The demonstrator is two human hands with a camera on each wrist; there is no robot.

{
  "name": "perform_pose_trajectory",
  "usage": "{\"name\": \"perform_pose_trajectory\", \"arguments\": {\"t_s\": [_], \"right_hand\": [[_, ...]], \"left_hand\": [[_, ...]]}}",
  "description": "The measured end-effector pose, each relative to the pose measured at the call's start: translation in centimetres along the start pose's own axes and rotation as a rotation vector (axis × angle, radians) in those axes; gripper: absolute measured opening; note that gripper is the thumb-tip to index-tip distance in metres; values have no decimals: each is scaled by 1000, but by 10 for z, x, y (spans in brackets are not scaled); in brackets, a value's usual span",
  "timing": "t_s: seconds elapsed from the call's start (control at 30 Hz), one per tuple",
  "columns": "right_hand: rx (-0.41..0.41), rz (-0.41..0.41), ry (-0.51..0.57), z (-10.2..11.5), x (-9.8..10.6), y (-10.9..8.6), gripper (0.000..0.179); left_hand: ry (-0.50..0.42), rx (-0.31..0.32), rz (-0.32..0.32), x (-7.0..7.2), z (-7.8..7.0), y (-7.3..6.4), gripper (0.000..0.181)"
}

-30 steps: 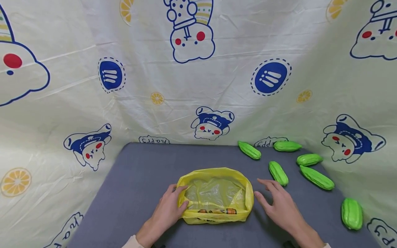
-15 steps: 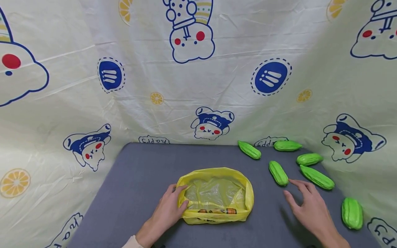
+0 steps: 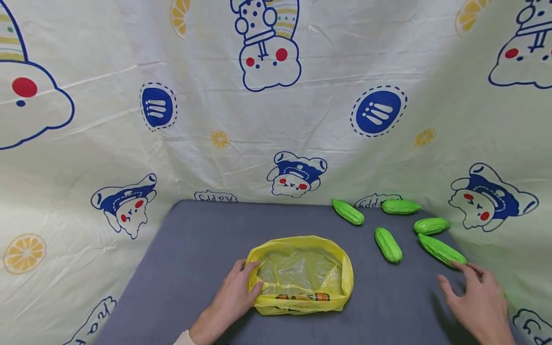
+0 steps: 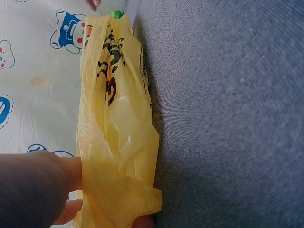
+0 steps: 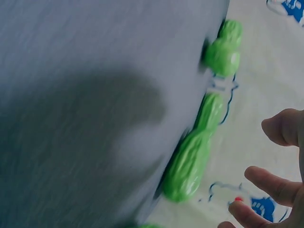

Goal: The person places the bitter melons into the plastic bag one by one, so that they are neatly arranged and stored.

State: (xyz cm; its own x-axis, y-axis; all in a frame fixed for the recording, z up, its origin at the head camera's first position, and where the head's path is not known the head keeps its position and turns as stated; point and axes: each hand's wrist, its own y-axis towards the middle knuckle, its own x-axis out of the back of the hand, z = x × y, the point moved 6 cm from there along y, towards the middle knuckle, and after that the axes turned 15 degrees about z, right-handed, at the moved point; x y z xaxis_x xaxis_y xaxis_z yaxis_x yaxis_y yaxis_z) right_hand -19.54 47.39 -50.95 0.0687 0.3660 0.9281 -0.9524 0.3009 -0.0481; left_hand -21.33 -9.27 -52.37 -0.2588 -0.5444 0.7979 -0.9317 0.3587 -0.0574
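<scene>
Yellow plastic bag (image 3: 297,307), head view: it stands on the grey tabletop (image 3: 207,239) near the middle, with its mouth upward.
Left hand (image 3: 233,292), head view: thumb and fingers grip the left rim of the bag. In my judgement, if this hand pulls or lets go, the mouth could fold inward, because the film is thin and soft.
Right hand (image 3: 478,299), head view: it holds nothing, and thumb and fingers are spread widely; one fingertip overlaps the end of a gourd in this view.
Green ridged gourds (image 3: 388,245), head view: five lie beyond and to the right of the bag. Some are close to the table edge, so a careless push could roll one off, since they are rounded and look smooth.
Printed sheet (image 3: 258,115), head view: creased and slightly shiny, with blue cartoon figures.
Bag wall, left wrist view: wrinkled, half-transparent, with black lettering; a fingertip shows below its near end. The tabletop looks finely woven.
Gourd skin, right wrist view: glossy, with long ribs and tapered ends; I cannot tell whether it is real or plastic. The spread fingers appear apart from the gourds here.
</scene>
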Motion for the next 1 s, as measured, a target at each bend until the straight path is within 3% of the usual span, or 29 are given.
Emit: {"name": "perform_pose_trajectory", "arguments": {"t_s": [0.17, 0.33, 0.47, 0.63, 0.73, 1.0], "right_hand": [[-195, 63, 45, -30, 0, 2, 70], [-280, 83, 77, -54, 3, 1, 81], [-296, 88, 97, -69, 3, 1, 90], [-334, 151, 104, -80, -1, 3, 101], [-351, 160, 95, -84, -2, 3, 100], [-242, 173, 76, -88, 0, 8, 101]], "left_hand": [[1, 1, 5, -1, -1, 0, 52], [7, 1, 7, -1, -2, 0, 51], [17, 1, 2, -1, -2, -1, 51], [18, -1, 1, -3, -2, -2, 51], [14, -3, 3, -4, -2, -2, 51], [31, 1, -3, -2, -4, -1, 50]]}}
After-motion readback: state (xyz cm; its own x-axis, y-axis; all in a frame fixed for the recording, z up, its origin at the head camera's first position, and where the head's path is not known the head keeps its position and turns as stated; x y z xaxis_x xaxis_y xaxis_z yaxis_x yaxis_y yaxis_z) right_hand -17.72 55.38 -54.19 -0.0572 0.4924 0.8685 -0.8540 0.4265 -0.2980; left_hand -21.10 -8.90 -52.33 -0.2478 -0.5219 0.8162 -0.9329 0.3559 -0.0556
